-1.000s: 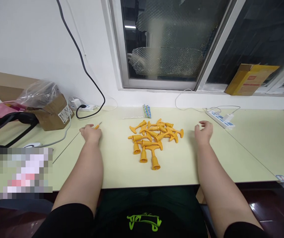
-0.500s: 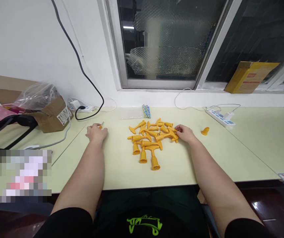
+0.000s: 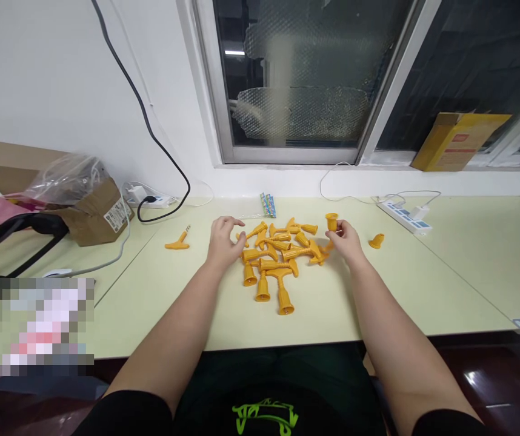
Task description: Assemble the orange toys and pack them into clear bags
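Note:
Several yellow corkscrews [image 3: 280,272] with T-shaped handles and bell-shaped cups lie in a loose pile on the pale table. My right hand [image 3: 346,241] grips one yellow corkscrew [image 3: 331,223] at the pile's right side, its cup facing up. At the left edge of the pile, my left hand [image 3: 226,241] hovers with fingers apart and nothing between them. A yellow T-handle with a bare metal screw [image 3: 178,243] lies by itself farther left. One separate yellow cup [image 3: 377,241] lies to the right of my right hand.
Small colourful packets [image 3: 268,205] lie behind the pile. An opened cardboard box [image 3: 94,212] and black frame [image 3: 23,266] stand at the left. Power strips sit at back left and back right [image 3: 405,217]. The table's front edge runs close to my body.
My left hand has released the T-handle with the screw at the left and moved right to the pile. My right hand has lifted a corkscrew, turning its cup upward.

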Demonstrator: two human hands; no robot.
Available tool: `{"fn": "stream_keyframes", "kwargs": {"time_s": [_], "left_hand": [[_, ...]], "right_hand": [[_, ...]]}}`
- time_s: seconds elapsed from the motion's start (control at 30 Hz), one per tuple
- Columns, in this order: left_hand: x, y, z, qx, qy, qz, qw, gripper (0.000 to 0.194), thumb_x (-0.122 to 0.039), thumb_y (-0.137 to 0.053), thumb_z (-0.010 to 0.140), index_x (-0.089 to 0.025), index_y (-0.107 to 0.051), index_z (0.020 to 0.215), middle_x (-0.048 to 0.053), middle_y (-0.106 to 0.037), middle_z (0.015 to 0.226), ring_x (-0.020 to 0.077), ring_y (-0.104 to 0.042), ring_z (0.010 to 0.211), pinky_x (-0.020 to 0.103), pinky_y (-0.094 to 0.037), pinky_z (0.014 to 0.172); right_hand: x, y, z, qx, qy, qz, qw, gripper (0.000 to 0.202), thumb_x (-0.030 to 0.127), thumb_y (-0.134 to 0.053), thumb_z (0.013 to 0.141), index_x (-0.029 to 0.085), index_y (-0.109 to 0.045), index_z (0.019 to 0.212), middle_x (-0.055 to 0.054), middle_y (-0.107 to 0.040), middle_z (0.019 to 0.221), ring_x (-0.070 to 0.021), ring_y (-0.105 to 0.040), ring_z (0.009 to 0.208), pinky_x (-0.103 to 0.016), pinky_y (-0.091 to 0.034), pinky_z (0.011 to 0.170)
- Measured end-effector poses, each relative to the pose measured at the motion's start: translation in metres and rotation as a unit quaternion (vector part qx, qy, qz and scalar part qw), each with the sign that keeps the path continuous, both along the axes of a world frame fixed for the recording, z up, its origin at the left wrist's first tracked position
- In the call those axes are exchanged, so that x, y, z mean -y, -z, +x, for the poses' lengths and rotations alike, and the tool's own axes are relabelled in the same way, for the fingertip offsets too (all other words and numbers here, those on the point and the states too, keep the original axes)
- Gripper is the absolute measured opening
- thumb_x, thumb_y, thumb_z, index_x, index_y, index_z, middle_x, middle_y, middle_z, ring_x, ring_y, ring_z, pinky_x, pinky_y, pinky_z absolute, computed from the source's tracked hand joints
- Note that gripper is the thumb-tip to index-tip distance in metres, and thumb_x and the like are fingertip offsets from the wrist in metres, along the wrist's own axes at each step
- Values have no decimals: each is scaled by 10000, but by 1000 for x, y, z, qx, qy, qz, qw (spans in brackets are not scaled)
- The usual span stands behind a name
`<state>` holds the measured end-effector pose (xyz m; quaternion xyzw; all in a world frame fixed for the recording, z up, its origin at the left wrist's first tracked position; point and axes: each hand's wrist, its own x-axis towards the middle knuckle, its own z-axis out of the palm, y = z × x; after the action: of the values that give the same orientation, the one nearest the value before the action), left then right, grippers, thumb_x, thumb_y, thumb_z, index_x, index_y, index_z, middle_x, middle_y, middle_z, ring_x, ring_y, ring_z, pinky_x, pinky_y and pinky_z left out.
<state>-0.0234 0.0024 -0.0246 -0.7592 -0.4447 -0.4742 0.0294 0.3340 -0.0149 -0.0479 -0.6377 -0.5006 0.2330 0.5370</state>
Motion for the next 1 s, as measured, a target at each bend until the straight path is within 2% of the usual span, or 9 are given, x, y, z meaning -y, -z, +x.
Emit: {"fn": "stream_keyframes", "kwargs": {"time_s": [0.1, 0.17, 0.33, 0.47, 0.67, 0.83, 0.9, 0.97, 1.0], "left_hand": [[8, -2, 10, -28, 99, 0, 995, 201, -212, -621, 868, -220, -642, 1067, 75, -609, 1079, 249, -572, 1094, 431, -459, 1012], [13, -2, 16, -38, 147, -14, 988, 276, -231, -630, 883, -231, -622, 1159, 77, -615, 1137, 241, -578, 1122, 428, -467, 1026], [18, 4, 30, -76, 234, -28, 969, 521, -254, -688, 872, -277, -540, 1371, 115, -546, 1335, 264, -536, 1271, 460, -466, 1084], [19, 10, 39, -103, 253, 3, 962, 430, -128, -609, 881, -282, -622, 1281, 105, -524, 1400, 255, -510, 1329, 465, -469, 1106], [19, 13, 45, -120, 279, 33, 952, 291, -203, -633, 897, -251, -679, 1180, 109, -618, 1310, 252, -572, 1268, 473, -494, 1078], [19, 13, 47, -120, 308, 17, 944, 277, -259, -641, 910, -241, -690, 1182, 102, -692, 1130, 244, -633, 1115, 466, -514, 1000], [19, 12, 48, -105, 311, -4, 945, 251, -287, -629, 919, -235, -702, 1153, 93, -703, 1054, 242, -645, 1038, 462, -522, 952], [19, 11, 47, -45, 296, -37, 954, 194, -341, -579, 953, -216, -728, 966, 81, -695, 925, 226, -649, 907, 431, -537, 854], [19, 11, 46, 3, 280, -60, 958, 278, -367, -532, 979, -205, -710, 840, 71, -676, 839, 209, -641, 823, 406, -537, 793]], "right_hand": [[10, -11, -22, -218, -108, 66, 968, 288, 376, -766, 701, 236, -533, 795, 54, -553, 707, -115, -550, 608, -263, -480, 636], [18, -17, -40, -313, -187, 51, 930, 355, 410, -819, 697, 244, -527, 812, 64, -573, 702, -102, -576, 588, -252, -513, 643], [32, -20, -73, -386, -324, -56, 862, 399, 462, -856, 718, 254, -597, 938, 18, -705, 758, -187, -744, 831, -355, -590, 870], [31, -14, -77, -400, -362, -123, 833, 383, 559, -729, 825, 210, -640, 953, -14, -711, 699, -224, -766, 822, -399, -612, 864], [29, -13, -76, -394, -308, -163, 850, 291, 444, -762, 819, 209, -643, 945, 9, -677, 625, -145, -674, 563, -287, -613, 634], [33, -21, -73, -380, -299, -147, 863, 360, 446, -849, 730, 201, -590, 780, 93, -470, 500, -40, -366, 386, -155, -374, 378], [35, -23, -70, -373, -318, -136, 861, 386, 440, -869, 705, 203, -569, 756, 99, -445, 507, -39, -364, 401, -159, -363, 391], [36, -23, -68, -349, -346, -120, 863, 379, 439, -872, 699, 210, -584, 793, 75, -527, 563, -67, -470, 454, -206, -471, 484], [37, -22, -68, -331, -358, -104, 867, 372, 434, -872, 699, 217, -596, 823, 57, -584, 616, -90, -539, 505, -246, -525, 560]]}}
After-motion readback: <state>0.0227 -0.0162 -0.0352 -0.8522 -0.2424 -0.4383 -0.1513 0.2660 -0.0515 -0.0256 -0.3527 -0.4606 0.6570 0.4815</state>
